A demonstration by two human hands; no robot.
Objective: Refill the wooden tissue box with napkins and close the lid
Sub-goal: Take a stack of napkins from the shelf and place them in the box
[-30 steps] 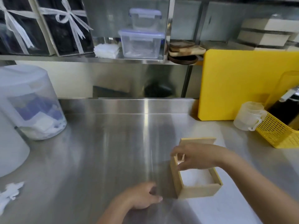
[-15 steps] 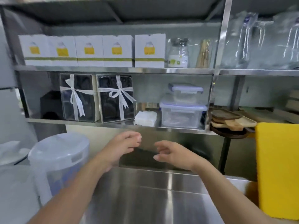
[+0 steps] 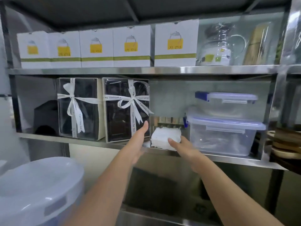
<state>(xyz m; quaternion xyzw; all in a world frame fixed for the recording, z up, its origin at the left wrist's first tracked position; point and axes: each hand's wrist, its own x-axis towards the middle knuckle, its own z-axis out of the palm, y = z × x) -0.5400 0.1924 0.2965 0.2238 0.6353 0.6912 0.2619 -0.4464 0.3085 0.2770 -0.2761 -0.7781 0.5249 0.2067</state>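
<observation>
Both arms stretched up toward the lower steel shelf. Left hand flat, fingers straight and together, palm turned inward, holding nothing, just left of the white stack of paper napkins. Right hand spread loose, fingertips touching the stack's front right corner, no grasp closed yet. Napkins sit on the shelf between the two hands. Behind the left hand: black gift box with white ribbon, close by. Right of the right hand: clear plastic lidded container, smaller one stacked on top. Wooden tissue box not in view.
</observation>
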